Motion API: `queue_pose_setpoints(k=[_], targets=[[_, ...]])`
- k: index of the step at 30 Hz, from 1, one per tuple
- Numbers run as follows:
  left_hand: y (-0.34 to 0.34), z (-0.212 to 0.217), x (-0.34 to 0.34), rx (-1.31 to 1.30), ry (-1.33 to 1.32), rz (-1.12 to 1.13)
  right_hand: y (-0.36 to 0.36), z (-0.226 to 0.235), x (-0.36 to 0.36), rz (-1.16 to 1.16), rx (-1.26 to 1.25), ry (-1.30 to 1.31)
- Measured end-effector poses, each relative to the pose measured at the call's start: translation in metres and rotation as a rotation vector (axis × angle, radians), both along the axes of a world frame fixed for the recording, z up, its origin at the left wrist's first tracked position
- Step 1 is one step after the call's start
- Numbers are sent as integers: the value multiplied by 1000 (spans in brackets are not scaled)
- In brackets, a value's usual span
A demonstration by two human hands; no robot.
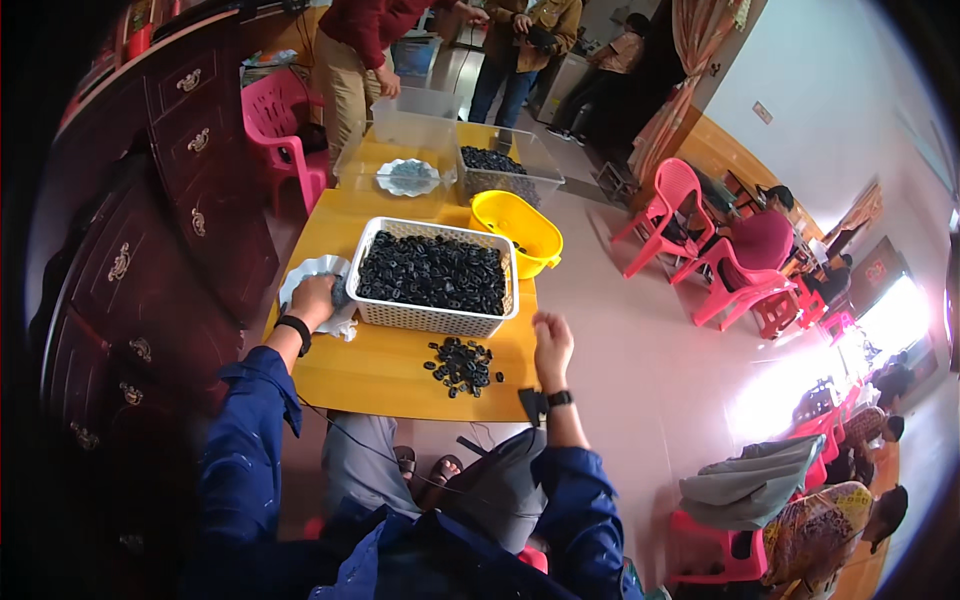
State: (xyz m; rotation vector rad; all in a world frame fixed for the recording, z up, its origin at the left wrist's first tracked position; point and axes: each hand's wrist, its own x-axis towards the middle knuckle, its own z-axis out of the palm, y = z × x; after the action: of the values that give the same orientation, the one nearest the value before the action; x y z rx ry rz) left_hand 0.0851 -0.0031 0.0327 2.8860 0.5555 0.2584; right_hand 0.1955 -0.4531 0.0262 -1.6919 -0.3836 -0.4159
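My left hand (313,303) reaches down into a white scalloped dish (297,273) at the table's left edge, its fingers bent together. The dish holds small greyish pieces, and what the fingertips grip is hidden. My right hand (552,352) is raised by the table's right edge with its fingers curled closed; anything inside is too small to make out. Between the hands stands a white perforated basket (430,318), full of small black oval parts (432,272). A loose pile of the same black parts (463,367) lies in front of the basket.
Behind the basket is a yellow tub (535,238). Farther back are a clear bin (540,165) with black parts and another scalloped dish (408,177). A dark wooden cabinet (170,270) borders the left. People stand beyond the table; others sit on pink chairs (678,205) at right.
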Motion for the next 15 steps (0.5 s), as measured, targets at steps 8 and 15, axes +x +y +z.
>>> queue_pose_setpoints(k=[8,15], targets=[[3,-10,3,-27,-139,-72,5,63,100,-46,-783,-144],[12,-19,-12,-37,-239,-40,41,65,124,-4,-1128,18]])
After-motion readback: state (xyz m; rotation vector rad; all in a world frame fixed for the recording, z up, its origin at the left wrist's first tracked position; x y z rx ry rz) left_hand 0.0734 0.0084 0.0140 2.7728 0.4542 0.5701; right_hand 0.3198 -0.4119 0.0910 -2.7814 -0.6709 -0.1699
